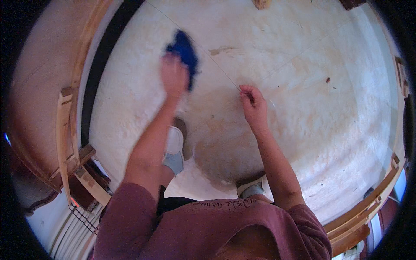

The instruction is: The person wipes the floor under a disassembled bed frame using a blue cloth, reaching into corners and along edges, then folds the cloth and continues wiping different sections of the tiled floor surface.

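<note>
My left hand (174, 76) is blurred, at the upper left of the middle, and grips a dark blue cloth (184, 52); its fingertips are hard to make out. To the right, my right hand (254, 105) is held above the floor, its thumb and index finger pinched together. A thin dark line (208, 55) runs from the upper left to those fingertips; whether it is a thread or a floor joint, I cannot tell. Both forearms reach forward from maroon sleeves.
The pale, stained floor (308, 136) bears small specks of debris (328, 80). My light shoes (175, 141) stand beneath me. Wooden furniture frames (65, 130) are at the left, with a curved wooden rail (360, 208) at the lower right. A black strip (97, 61) borders the floor at the left.
</note>
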A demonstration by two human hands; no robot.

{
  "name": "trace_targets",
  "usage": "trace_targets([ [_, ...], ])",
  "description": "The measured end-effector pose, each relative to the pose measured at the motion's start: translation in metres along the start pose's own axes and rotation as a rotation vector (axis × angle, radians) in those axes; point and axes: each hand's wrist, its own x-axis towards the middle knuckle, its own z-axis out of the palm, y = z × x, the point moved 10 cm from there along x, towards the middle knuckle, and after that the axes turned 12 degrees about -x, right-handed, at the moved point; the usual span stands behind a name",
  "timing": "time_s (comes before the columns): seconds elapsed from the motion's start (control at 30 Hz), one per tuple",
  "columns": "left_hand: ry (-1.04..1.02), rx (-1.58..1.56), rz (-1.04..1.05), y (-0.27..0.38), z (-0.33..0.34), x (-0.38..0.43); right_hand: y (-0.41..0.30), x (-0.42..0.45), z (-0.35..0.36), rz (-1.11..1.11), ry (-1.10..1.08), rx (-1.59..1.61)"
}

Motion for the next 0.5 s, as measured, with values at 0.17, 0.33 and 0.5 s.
trace_targets([
  [0.17, -0.179, -0.342, 0.148, 0.201, 0.027, -0.055, -0.047, 0.022, -0.043, -0.123, 0.219, -0.006],
  [0.33, -0.394, -0.671, 0.199, 0.311, 0.063, -0.053, -0.111, 0.029, -0.127, -0.138, 0.403, 0.086],
  [0.5, -0.359, -1.081, -0.032, 0.297, 0.027, -0.026, -0.181, 0.005, -0.176, -0.288, 0.574, 0.079],
])
